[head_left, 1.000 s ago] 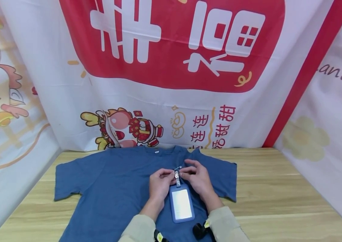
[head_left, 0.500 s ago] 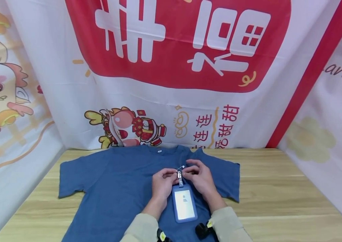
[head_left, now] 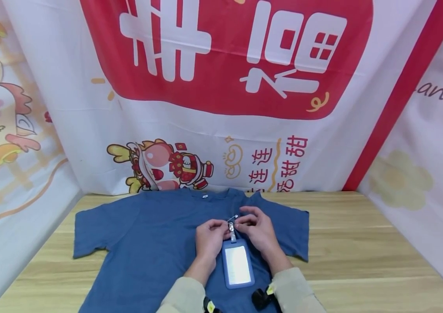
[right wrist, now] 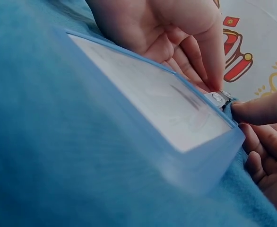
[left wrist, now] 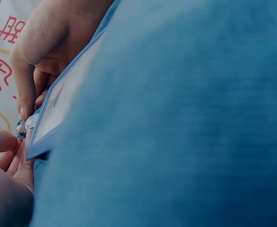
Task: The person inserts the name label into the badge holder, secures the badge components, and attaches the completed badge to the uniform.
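Observation:
A blue T-shirt (head_left: 147, 243) lies spread out. Over its right chest is a blue badge holder (head_left: 238, 265) with a white insert, its short snap strap (head_left: 232, 234) running up to a metal clip and a safety pin (head_left: 233, 218). My left hand (head_left: 208, 241) pinches the clip from the left, thumb beside the snap in the right wrist view. From the right, my right hand (head_left: 258, 228) pinches at the same clip, its thumb (right wrist: 256, 111) against a fold of blue fabric. Fingers partly hide the clip.
The shirt rests on a wood-grain table (head_left: 346, 252). A printed white-and-red cloth (head_left: 221, 104) hangs behind, with more printed cloth at both sides. Black wrist straps with yellow marks show at the cuffs.
Both hands keep their hold near the clip, with only slight finger movement and a small turn of the pin. The head view shifts slightly sideways.

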Demonstrator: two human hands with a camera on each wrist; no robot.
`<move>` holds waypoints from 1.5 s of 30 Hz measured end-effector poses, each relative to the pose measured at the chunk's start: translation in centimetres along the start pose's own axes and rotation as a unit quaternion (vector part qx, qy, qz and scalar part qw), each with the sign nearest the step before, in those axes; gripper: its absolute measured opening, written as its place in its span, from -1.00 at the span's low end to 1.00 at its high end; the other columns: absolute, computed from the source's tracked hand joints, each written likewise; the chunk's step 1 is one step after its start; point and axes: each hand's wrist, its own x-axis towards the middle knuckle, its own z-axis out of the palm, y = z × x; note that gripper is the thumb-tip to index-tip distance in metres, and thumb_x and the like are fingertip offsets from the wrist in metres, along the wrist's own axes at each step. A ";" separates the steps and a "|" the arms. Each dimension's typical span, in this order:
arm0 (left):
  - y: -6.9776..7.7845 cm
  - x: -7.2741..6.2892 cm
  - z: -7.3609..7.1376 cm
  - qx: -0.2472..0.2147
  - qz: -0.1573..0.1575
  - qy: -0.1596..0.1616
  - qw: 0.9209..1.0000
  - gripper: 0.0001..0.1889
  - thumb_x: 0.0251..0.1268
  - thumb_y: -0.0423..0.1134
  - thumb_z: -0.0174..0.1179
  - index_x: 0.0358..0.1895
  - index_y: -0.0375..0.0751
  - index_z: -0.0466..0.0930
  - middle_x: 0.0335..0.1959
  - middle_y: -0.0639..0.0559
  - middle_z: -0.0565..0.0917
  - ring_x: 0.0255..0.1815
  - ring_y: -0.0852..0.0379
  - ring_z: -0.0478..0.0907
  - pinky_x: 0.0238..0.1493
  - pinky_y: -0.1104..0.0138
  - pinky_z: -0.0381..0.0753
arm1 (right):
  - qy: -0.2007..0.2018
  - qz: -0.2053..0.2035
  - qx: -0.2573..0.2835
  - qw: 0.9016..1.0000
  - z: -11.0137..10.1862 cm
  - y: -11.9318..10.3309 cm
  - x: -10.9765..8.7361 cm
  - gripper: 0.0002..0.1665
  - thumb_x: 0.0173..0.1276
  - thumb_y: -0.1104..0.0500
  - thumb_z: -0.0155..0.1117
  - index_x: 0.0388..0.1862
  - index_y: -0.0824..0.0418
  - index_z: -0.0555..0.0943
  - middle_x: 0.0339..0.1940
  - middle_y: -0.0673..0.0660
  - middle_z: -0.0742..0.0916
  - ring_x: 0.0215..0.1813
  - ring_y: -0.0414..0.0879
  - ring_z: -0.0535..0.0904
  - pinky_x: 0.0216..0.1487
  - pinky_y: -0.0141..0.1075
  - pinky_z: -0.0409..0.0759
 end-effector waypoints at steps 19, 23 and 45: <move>0.3 0.1 -0.1 0.030 -0.012 -0.019 0.999 -0.81 0.56 -0.34 0.28 0.05 -0.33 0.81 -0.10 -0.15 0.83 -0.24 0.22 0.79 -0.13 0.34 0.83 | -0.006 -0.021 -0.052 0.998 0.0 0.0 0.0 -0.59 0.37 0.24 0.57 0.17 0.21 0.72 -0.18 0.13 0.86 -0.17 -0.13 0.70 -0.13 -0.31 0.64; 0.3 0.0 -0.1 0.022 -0.016 -0.021 0.999 -0.80 0.57 -0.34 0.27 0.07 -0.34 0.81 -0.09 -0.17 0.83 -0.25 0.22 0.78 -0.11 0.34 0.83 | -0.010 -0.016 -0.098 0.995 -0.8 0.1 0.0 -0.74 0.40 0.15 0.58 0.01 0.15 0.79 -0.17 0.08 0.84 -0.17 -0.12 0.69 -0.12 -0.28 0.65; 0.5 0.1 0.5 0.067 -0.016 0.016 0.997 -0.88 0.49 -0.35 0.33 -0.13 -0.26 0.86 -0.20 -0.07 0.84 -0.30 0.23 0.72 -0.22 0.39 0.74 | -0.064 -0.134 -0.239 0.960 -1.9 0.1 -0.8 -0.86 0.42 0.18 0.50 -0.14 -0.02 0.92 -0.17 -0.12 0.85 0.03 -0.13 0.53 0.17 -0.07 0.52</move>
